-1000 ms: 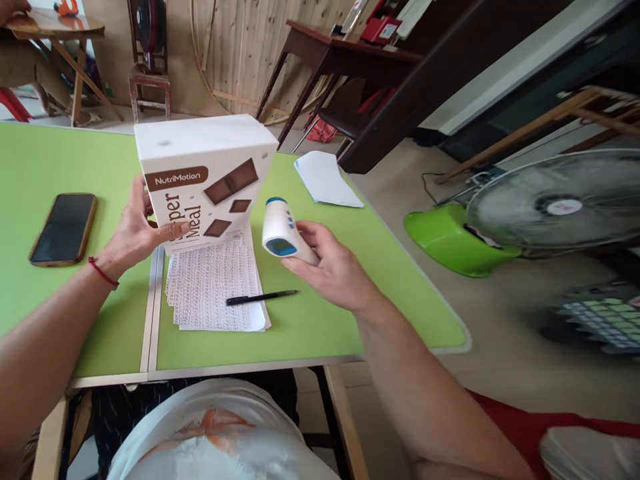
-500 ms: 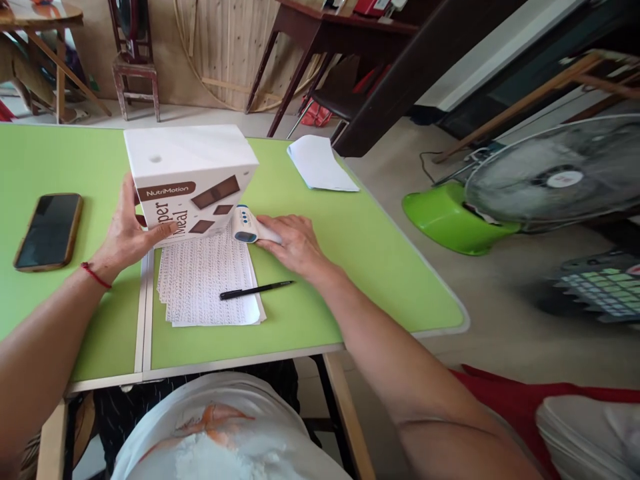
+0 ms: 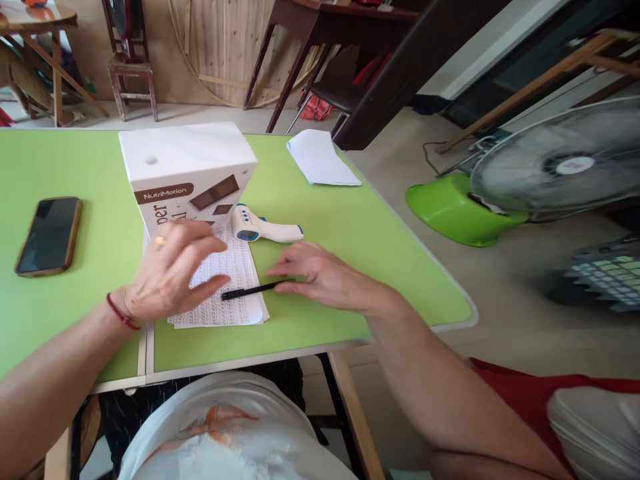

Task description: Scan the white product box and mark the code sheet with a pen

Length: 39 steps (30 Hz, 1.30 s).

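My left hand hovers over a stack of handwritten papers, in front of the white NutriMotion box, with its fingers apart and nothing in them. Around the right end of a black pen is my right hand, thumb and fingers spread to either side of it. The pen lies across the papers; whether my fingers touch it is hard to tell. A white and blue infrared thermometer rests on the table, just beyond my right hand and beside the box.
A phone lies at the left of the green table. Folded white sheets are near the far right edge. On the floor to the right stand a green plastic stool and a large fan.
My left hand has let go of the box and moved right and nearer, over the papers. My right hand has released the thermometer and come toward the pen.
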Each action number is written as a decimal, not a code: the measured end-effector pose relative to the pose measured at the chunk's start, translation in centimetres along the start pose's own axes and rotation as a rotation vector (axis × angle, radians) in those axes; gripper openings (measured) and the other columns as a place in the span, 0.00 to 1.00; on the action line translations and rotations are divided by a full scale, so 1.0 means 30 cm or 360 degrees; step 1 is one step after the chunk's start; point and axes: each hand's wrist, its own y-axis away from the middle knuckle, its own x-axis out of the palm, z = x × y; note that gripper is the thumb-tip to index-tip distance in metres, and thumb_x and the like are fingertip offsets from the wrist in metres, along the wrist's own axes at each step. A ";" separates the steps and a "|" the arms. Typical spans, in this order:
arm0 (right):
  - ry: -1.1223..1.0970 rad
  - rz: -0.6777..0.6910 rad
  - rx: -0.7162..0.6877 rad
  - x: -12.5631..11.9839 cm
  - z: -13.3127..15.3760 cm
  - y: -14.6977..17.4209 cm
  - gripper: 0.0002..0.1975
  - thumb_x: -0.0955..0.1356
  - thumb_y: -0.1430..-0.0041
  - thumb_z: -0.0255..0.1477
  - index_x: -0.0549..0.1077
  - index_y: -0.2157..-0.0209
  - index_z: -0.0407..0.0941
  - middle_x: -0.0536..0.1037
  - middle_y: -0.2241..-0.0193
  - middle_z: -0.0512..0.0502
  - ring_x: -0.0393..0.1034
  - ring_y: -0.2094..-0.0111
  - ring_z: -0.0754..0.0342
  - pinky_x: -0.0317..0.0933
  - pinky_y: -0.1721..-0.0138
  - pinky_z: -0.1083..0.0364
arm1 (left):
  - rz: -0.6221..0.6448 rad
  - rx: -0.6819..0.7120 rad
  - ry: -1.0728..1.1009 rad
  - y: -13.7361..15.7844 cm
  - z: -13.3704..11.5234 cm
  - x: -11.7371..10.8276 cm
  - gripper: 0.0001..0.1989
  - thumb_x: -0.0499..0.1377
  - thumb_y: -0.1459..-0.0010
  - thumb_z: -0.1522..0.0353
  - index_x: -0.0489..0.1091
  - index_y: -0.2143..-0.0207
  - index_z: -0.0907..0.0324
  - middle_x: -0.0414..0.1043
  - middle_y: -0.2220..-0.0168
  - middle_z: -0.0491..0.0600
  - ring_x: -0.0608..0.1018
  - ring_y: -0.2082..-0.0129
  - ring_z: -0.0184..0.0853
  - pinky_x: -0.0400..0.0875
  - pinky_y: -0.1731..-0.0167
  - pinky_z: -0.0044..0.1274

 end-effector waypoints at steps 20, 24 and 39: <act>-0.1602 -0.0729 0.0669 0.036 0.074 -0.085 0.03 0.66 0.51 0.28 0.72 0.72 0.45 0.73 0.81 0.53 0.67 0.79 0.57 0.62 0.75 0.54 | 0.1051 -0.0256 -0.0252 0.012 -0.006 0.138 0.52 0.52 0.45 0.40 0.50 0.34 0.73 0.41 0.32 0.68 0.45 0.31 0.55 0.40 0.34 0.44; -0.1724 -0.0729 0.0730 0.110 0.064 -0.080 0.03 0.68 0.52 0.27 0.70 0.72 0.45 0.69 0.83 0.56 0.61 0.81 0.60 0.57 0.78 0.57 | 0.1112 -0.0352 -0.0208 -0.008 -0.034 0.135 0.48 0.57 0.45 0.45 0.51 0.34 0.71 0.41 0.32 0.68 0.44 0.31 0.56 0.40 0.35 0.48; -0.0990 -0.0932 0.0509 0.136 0.102 -0.019 0.06 0.69 0.49 0.27 0.67 0.77 0.47 0.69 0.83 0.56 0.59 0.82 0.60 0.55 0.78 0.57 | 0.0943 -0.0451 -0.0301 -0.015 -0.126 0.168 0.30 0.57 0.37 0.56 0.60 0.38 0.60 0.49 0.34 0.67 0.52 0.34 0.60 0.45 0.40 0.56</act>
